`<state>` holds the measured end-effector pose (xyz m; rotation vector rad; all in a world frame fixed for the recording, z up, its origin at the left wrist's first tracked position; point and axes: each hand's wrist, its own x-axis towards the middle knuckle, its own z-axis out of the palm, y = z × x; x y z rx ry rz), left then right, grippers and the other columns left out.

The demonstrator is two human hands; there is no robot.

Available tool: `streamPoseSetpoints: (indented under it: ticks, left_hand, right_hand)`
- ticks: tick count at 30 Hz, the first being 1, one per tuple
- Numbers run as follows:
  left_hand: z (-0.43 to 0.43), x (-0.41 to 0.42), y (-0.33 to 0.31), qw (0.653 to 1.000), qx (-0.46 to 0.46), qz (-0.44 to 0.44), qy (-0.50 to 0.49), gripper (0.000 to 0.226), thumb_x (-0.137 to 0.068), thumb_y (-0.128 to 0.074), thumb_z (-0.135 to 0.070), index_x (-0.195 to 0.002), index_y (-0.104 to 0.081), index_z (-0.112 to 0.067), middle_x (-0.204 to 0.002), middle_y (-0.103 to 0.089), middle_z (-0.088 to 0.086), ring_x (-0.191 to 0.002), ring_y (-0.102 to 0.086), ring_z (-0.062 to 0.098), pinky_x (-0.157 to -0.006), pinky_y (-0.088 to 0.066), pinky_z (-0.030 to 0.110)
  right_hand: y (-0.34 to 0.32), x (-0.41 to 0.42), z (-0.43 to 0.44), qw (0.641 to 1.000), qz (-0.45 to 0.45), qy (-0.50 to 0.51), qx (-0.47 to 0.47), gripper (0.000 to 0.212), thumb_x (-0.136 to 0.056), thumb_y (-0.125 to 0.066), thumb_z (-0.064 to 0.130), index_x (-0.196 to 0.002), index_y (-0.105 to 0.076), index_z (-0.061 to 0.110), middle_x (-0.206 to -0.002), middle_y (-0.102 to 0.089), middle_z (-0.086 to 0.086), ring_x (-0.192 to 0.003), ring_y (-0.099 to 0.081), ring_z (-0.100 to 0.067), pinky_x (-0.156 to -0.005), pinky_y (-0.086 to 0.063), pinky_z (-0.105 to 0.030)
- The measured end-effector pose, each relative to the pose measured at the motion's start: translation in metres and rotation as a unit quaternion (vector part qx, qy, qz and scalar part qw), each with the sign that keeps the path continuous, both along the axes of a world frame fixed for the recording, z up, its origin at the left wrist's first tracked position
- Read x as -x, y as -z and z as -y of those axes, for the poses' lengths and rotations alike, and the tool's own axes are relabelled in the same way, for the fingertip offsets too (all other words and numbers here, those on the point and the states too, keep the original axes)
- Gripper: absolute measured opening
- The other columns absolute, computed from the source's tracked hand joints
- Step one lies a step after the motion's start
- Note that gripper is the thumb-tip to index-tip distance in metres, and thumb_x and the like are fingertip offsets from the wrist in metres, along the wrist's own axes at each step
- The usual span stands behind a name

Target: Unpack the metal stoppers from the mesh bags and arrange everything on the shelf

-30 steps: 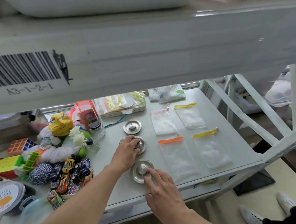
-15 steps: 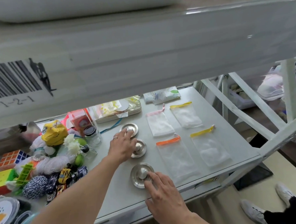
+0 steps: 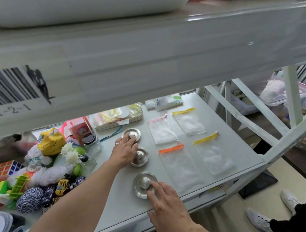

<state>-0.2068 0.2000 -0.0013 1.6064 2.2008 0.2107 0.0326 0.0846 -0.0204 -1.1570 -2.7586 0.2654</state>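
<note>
Three metal stoppers line up on the shelf [image 3: 226, 145], four empty mesh bags to their right. My left hand [image 3: 123, 153] pinches the far stopper's [image 3: 131, 134] knob; my right hand [image 3: 166, 206] lies open, fingertips touching the near stopper [image 3: 143, 184].

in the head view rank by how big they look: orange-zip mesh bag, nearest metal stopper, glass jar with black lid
1. orange-zip mesh bag, clearly largest.
2. nearest metal stopper, though being closest to the camera enlarges it.
3. glass jar with black lid, smallest in view; it sits farther back, so its true rank against the stopper is unsure.
</note>
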Motion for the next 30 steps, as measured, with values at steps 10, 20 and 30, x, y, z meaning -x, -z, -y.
streamPoseSetpoints:
  ticks: [10,20,30]
  left_hand:
    - [0.064,-0.017,0.002,0.994,-0.092,0.045,0.024,0.056,-0.080,-0.058,-0.055,-0.131,-0.052,-0.034,-0.146,-0.041,0.002,-0.134,-0.038,0.027,-0.111,-0.034,0.039]
    - [0.061,-0.016,0.002,0.994,-0.099,0.032,0.032,0.060,-0.075,-0.060,-0.055,-0.129,-0.049,-0.032,-0.137,-0.048,-0.006,-0.118,-0.053,0.021,-0.103,-0.041,0.035]
    - [0.062,-0.016,0.003,0.991,-0.120,0.058,0.020,0.063,-0.078,-0.060,-0.054,-0.135,-0.043,-0.035,-0.145,-0.041,-0.003,-0.128,-0.046,0.023,-0.107,-0.038,0.037]
  right_hand:
    - [-0.003,0.000,0.006,1.000,-0.008,-0.004,0.012,0.051,-0.066,-0.068,0.039,-0.113,-0.065,0.020,-0.129,-0.064,-0.008,-0.112,-0.064,-0.026,-0.095,-0.055,-0.036]
    - [0.001,-0.001,0.005,1.000,-0.010,-0.010,0.021,0.056,-0.077,-0.059,0.039,-0.127,-0.054,0.015,-0.140,-0.051,-0.011,-0.126,-0.053,-0.026,-0.106,-0.046,-0.036]
    - [-0.005,-0.005,0.009,0.999,-0.022,-0.027,0.042,0.061,-0.088,-0.052,0.041,-0.141,-0.039,0.016,-0.156,-0.032,-0.010,-0.141,-0.037,-0.026,-0.117,-0.031,-0.035]
